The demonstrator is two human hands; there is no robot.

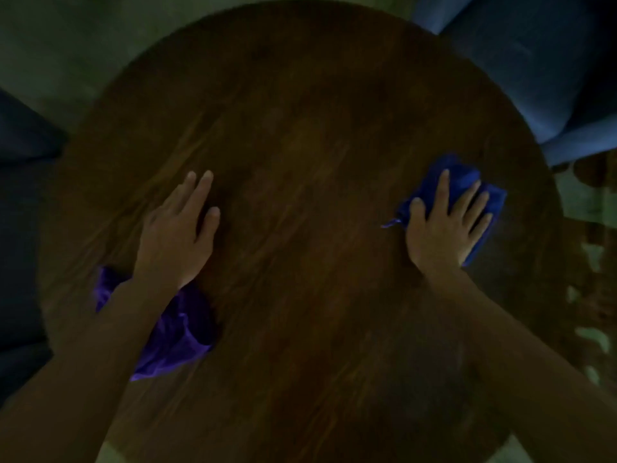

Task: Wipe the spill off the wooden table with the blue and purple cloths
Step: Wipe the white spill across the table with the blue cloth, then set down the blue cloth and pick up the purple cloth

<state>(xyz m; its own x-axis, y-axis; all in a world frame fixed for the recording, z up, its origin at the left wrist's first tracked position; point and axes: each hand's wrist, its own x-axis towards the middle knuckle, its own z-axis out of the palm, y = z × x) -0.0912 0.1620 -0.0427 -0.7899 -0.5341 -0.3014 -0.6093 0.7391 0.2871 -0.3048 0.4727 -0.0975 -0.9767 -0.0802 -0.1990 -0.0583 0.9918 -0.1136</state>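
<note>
Two hands lie flat with fingers spread on one round wooden table: right hand pressing one blue cloth near the table's right edge, left hand on bare wood, its wrist over one purple cloth by the left edge.

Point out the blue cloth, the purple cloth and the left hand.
blue cloth (462,177): head view, on the bunched fabric beyond the fingertips.
purple cloth (180,335): head view, on the folds right of the forearm.
left hand (177,235): head view, on the back of the hand.
</note>
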